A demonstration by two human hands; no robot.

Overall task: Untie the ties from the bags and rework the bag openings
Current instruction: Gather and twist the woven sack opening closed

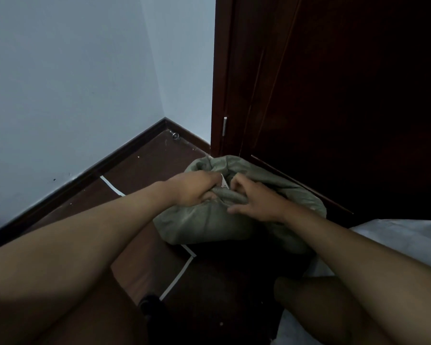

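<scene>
So I've got the grey-green bag [209, 220] sitting on the dark floor [147, 165] right up against the wooden door [334, 95], in the corner by the pale wall [60, 83]. My left hand [194, 189] is clenched around the bunched neck of the bag. My right hand [256, 199] has its fingers curled, picking at the gathered fabric next to a small white tie [224, 182] between both hands.

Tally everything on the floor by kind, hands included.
Green bag: 1
White bag: 1
Hands: 2, left hand and right hand, both gripping the green bag's gathered neck
White tape line: 1
Doorstop: 1
Total: 6
</scene>
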